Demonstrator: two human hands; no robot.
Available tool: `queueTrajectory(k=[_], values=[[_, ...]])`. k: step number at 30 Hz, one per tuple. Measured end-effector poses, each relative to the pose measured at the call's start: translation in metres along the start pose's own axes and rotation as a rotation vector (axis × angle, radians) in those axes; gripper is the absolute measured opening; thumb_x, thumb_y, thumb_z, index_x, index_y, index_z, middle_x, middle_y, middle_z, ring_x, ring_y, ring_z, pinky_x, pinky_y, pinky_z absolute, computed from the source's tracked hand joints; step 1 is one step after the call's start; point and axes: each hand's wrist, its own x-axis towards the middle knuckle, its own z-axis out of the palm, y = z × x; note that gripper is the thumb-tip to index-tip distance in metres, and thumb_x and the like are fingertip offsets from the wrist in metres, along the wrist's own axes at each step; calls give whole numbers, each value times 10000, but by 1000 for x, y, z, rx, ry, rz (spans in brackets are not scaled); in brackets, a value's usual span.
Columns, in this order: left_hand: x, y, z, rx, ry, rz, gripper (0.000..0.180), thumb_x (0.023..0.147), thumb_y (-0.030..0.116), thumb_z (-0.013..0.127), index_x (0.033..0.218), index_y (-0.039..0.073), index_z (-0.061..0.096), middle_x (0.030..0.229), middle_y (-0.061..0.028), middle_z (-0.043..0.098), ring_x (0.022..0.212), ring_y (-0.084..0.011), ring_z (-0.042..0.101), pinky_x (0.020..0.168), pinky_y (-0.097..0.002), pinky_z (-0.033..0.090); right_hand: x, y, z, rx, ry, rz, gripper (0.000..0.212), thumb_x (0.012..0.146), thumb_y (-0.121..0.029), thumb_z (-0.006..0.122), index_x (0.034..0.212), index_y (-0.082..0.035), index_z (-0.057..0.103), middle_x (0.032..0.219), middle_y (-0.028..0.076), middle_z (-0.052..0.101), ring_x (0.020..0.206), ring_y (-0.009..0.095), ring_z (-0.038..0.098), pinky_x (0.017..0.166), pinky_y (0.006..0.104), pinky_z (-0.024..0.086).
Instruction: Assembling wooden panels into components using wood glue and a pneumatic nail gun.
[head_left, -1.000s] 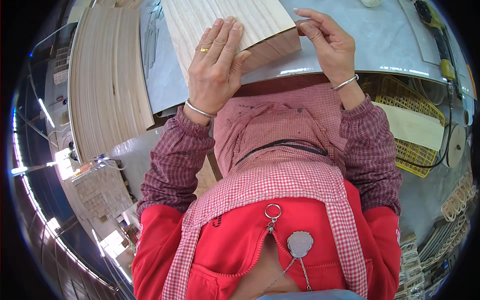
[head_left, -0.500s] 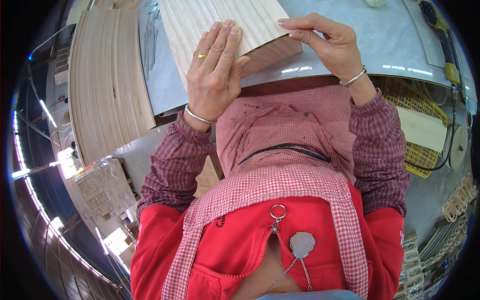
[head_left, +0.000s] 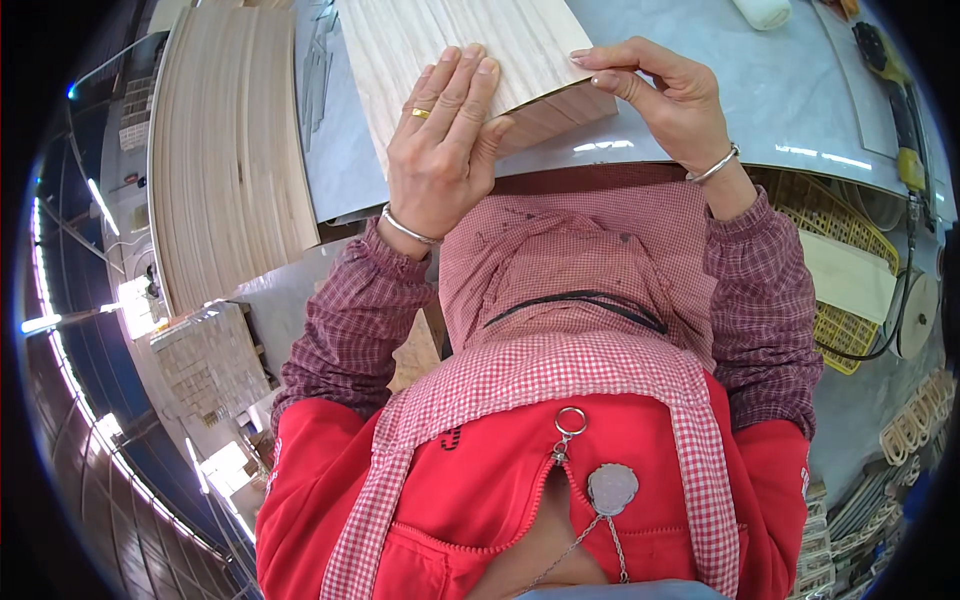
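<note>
A pale wooden box (head_left: 450, 30) with a flat top panel lies on the table in front of me, its grained side turned toward me. A thin dark gap runs between the top panel and that side. My left hand (head_left: 440, 150) rests flat on the panel, fingers stretched out and the thumb over the near edge. At the panel's right near corner, my right hand (head_left: 665, 95) has its forefinger on top and its thumb against the side, pinching the corner. The box's far end is cut off by the picture's edge.
Left of the box stands a long stack of wooden boards (head_left: 225, 150), with thin grey strips (head_left: 318, 75) beside it. A white roll (head_left: 762, 12) and a yellow-black hand tool (head_left: 908, 160) with a cable lie at the right. Yellow crates (head_left: 840, 335) stand below the table's right side.
The whole view has shifted a little, so the table and box appear slightly further right and lower. Both hands keep their places on the box.
</note>
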Motion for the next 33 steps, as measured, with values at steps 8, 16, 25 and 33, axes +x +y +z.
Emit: queueTrajectory(k=[8, 16, 25, 33], values=[[0, -2, -1, 5, 10, 16, 464, 839, 165, 665, 1279, 54, 567, 1331, -112, 557, 1268, -264, 499, 1076, -375, 388, -24, -1, -1, 105, 145, 176, 303, 856, -104, 671, 1159, -123, 667, 994, 35, 713, 831, 112, 649, 774, 187, 507], [-4, -1, -3, 24, -5, 11, 471, 837, 158, 661, 1285, 52, 563, 1330, -110, 559, 1261, -262, 505, 1076, -370, 387, -32, -6, 9, -179, 241, 53, 271, 847, -131, 679, 1113, -83, 685, 987, 39, 707, 828, 130, 640, 784, 225, 505], [11, 0, -16, -144, -13, 55, 532, 772, 16, 607, 1300, 6, 541, 1316, -164, 559, 1231, -333, 519, 1035, -409, 415, -10, -32, 25, -31, 191, 195, 327, 797, -89, 708, 1121, -57, 675, 1097, 48, 685, 932, 138, 622, 853, 247, 484], [-6, -6, -17, -48, -26, 41, 465, 887, 34, 535, 1346, -11, 476, 1387, -170, 486, 1288, -331, 458, 1097, -413, 349, -2, -8, 25, -162, 74, 146, 277, 799, 15, 610, 1019, -104, 728, 934, -7, 729, 771, 80, 636, 730, 213, 496]])
